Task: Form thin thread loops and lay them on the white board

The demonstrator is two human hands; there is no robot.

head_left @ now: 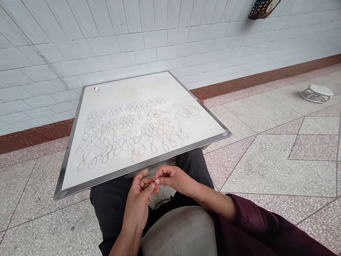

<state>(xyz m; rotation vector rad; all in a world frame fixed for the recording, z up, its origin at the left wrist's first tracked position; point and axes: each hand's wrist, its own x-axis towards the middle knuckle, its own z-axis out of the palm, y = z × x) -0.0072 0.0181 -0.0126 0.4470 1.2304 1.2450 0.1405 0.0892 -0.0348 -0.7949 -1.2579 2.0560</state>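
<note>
My left hand (141, 193) and my right hand (173, 180) meet above my lap, just off the near edge of the table. Both are pinched, thumb against fingertips, and their tips touch. Whatever lies between them is too small to make out. A tan bandage (145, 172) wraps the tip of a left finger. On the white table (128, 87) in front of me lie many thin dark twisted loops (134, 137), spread in uneven rows. Several larger plain rings (187, 113) overlap at the right side.
A small white and red object (96, 89) stands at the table's far left corner. The table's metal edge (144, 165) runs close before my hands. Behind it is a white tiled wall (128, 44). A low round stool (317, 93) stands on the floor far right.
</note>
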